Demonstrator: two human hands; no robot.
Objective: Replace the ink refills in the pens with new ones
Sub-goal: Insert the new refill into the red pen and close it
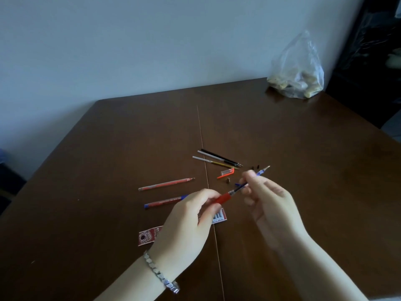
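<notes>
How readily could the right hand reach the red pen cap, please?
Probably yes, once free: the red pen cap lies unobstructed nearby, but the right hand pinches the blue refill.

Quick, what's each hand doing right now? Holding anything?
Left hand: grips the pen barrel at its red grip.
Right hand: pinches the blue refill sticking out of that barrel.

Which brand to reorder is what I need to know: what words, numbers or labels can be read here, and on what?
Nothing reads clearly enough to quote.
Torn red wrapper piece: white lettering, too blurred.
Barcode scrap behind the left hand: bars only, digits too small.
Blue-ended pen: barrel print, too small.
Red-grip pen in that hand: no print shows.
</notes>
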